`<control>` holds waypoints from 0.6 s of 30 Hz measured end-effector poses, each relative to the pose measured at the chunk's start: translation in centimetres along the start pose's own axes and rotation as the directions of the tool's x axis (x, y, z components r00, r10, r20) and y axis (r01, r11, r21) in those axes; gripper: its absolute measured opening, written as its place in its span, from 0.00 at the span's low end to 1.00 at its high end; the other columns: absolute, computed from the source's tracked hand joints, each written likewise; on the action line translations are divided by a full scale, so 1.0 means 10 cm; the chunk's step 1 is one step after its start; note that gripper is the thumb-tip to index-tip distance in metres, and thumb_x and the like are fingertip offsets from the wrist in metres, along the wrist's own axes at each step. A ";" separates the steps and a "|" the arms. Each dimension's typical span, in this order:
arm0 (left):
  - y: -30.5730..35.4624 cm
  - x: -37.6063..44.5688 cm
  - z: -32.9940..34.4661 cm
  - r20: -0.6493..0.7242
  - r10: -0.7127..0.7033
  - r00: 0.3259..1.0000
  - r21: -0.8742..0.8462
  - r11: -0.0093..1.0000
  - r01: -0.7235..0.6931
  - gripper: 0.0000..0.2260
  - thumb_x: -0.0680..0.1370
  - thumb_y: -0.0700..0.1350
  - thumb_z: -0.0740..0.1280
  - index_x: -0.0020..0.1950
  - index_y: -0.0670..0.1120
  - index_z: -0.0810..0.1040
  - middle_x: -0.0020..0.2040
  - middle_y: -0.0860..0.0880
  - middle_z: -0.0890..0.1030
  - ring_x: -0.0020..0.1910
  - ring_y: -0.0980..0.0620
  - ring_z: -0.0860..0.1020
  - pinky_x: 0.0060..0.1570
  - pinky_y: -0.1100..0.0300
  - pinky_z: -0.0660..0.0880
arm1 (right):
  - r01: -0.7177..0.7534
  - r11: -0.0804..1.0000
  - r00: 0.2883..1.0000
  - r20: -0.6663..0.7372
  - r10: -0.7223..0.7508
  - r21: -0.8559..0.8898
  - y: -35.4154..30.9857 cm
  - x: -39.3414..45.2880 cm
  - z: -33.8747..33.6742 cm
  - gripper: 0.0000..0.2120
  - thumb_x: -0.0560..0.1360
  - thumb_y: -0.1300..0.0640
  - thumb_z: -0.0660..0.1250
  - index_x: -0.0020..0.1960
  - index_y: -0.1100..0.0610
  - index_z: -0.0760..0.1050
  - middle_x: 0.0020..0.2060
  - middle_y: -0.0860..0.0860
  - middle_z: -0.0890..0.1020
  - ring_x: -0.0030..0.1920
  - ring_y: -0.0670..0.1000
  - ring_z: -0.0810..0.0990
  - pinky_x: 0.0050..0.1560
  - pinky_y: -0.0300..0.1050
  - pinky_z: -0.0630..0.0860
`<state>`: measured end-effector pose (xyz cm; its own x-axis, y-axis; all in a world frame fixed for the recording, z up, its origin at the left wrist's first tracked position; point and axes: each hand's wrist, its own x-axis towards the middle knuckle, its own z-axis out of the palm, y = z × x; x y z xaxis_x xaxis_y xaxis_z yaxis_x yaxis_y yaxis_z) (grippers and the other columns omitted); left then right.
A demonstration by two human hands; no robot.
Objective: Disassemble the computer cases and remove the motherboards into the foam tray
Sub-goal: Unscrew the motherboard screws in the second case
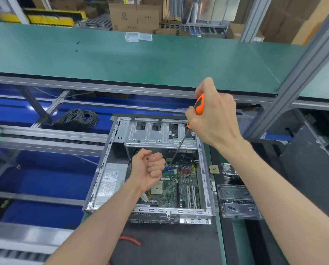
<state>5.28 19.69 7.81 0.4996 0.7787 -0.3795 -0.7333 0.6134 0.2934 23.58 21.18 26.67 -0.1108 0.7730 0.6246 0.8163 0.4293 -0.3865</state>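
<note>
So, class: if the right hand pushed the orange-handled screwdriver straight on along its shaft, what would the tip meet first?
The right hand aims the orange-handled screwdriver down into the open grey metal computer case. It would probably meet the green motherboard near its blue memory slots; depth is unclear.

The computer case (pixel 152 167) at the frame's centre is bare sheet metal, silvery with a dull sheen, stamped and perforated along its rails. Inside it, the motherboard (pixel 176 186) is a green board with a slight gloss, carrying plastic slots in black, white and blue. The power supply (pixel 110 180) to its left is matt grey metal with a paper label. The screwdriver (pixel 199 104) has an orange and black handle, plastic or rubber by its look, and a dark metal shaft. The upper shelf (pixel 140 58) is covered by a smooth, matt green mat. At the top of the frame stand brown cardboard boxes (pixel 135 17). Right of the case lies a shiny metal bracket (pixel 238 203).
</note>
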 end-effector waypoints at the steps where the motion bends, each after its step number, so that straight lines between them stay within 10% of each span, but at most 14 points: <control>1: 0.03 0.00 0.01 -0.015 -0.009 1.000 0.089 0.996 0.011 0.14 0.78 0.46 0.59 0.32 0.47 0.65 0.26 0.54 0.60 0.22 0.59 0.54 0.16 0.66 0.51 | 0.007 1.000 1.000 0.001 -0.007 0.006 -0.01 0.01 -0.01 0.12 0.70 0.57 0.67 0.50 0.55 0.67 0.27 0.45 0.72 0.29 0.53 0.69 0.36 0.47 0.63; 7: 0.18 0.03 0.11 -0.211 0.200 0.957 0.710 0.704 0.009 0.13 0.82 0.42 0.62 0.43 0.38 0.80 0.26 0.53 0.60 0.22 0.56 0.55 0.18 0.64 0.54 | 0.054 0.997 0.992 0.114 -0.061 0.063 -0.08 -0.03 0.02 0.12 0.70 0.60 0.67 0.50 0.54 0.67 0.28 0.47 0.76 0.31 0.53 0.71 0.37 0.48 0.68; 11: 0.13 0.01 0.16 -0.034 0.322 0.946 0.927 0.363 -0.090 0.06 0.76 0.37 0.70 0.50 0.44 0.85 0.25 0.52 0.69 0.21 0.51 0.60 0.21 0.63 0.58 | 0.069 0.993 0.988 0.132 -0.081 0.099 -0.10 -0.09 0.10 0.13 0.70 0.60 0.67 0.50 0.53 0.66 0.27 0.45 0.72 0.29 0.44 0.70 0.35 0.46 0.63; 13: 0.06 0.01 0.20 0.079 0.346 0.935 0.981 0.138 -0.134 0.05 0.75 0.42 0.74 0.47 0.53 0.87 0.32 0.54 0.82 0.29 0.52 0.78 0.30 0.67 0.72 | 0.073 0.991 0.989 0.123 -0.087 0.112 -0.10 -0.10 0.13 0.13 0.70 0.59 0.67 0.52 0.54 0.66 0.27 0.46 0.72 0.30 0.44 0.71 0.35 0.46 0.63; 18: 0.03 0.06 0.19 0.124 0.379 0.917 0.981 0.095 -0.172 0.05 0.74 0.44 0.76 0.45 0.54 0.88 0.43 0.55 0.87 0.47 0.61 0.84 0.53 0.65 0.76 | -0.019 0.963 0.996 0.089 -0.005 0.268 -0.11 -0.13 0.19 0.15 0.74 0.55 0.71 0.54 0.54 0.67 0.29 0.48 0.73 0.31 0.48 0.72 0.36 0.41 0.69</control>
<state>6.24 20.62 9.38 0.2375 0.9629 -0.1282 0.2968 0.0538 0.9534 21.76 20.55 25.02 -0.1648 0.8094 0.5636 0.6368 0.5237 -0.5659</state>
